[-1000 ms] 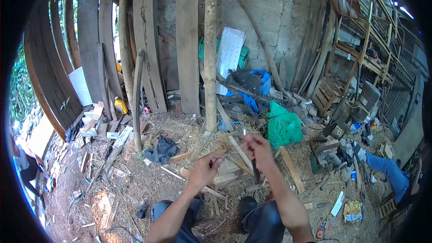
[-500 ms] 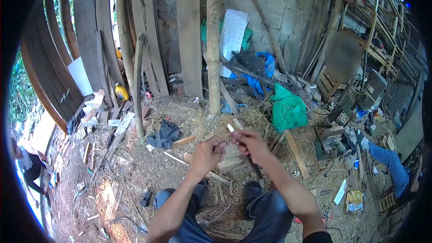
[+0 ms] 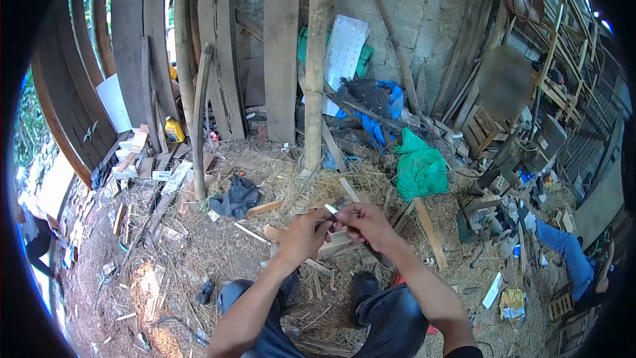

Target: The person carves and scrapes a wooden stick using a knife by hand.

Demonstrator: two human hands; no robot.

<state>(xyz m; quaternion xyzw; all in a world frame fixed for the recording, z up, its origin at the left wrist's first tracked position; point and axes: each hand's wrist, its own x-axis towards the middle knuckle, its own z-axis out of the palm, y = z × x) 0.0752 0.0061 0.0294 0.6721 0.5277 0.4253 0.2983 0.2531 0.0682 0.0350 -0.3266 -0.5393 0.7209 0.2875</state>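
- I see the right hand (image 3: 366, 227) pinching a thin white piece (image 3: 330, 209), slanted forward-left.
- Left hand (image 3: 303, 235) just beside, fingers narrowed; grip I can't tell.

1. A grey block wall (image 3: 430, 20) rises well beyond the fingers (image 3: 358, 214), its joints rough and uneven, with a thin pole (image 3: 386, 23) slanting across it.
2. An upright bamboo post (image 3: 315, 73) stands ahead of the fingers, slightly to their left.
3. Tall weathered planks (image 3: 281, 46) stand farther ahead and left of the fingers.
4. Far left of the fingers, bright daylight and greenery (image 3: 30, 126) show past dark boards (image 3: 59, 86).
5. Below and around the fingers spreads an earthen floor (image 3: 218, 242) littered with straw and wood scraps; a warm sunlit patch (image 3: 151, 285) lies to their lower left.
6. A wooden rack (image 3: 555, 93) stands well right of the fingers, toward the back.
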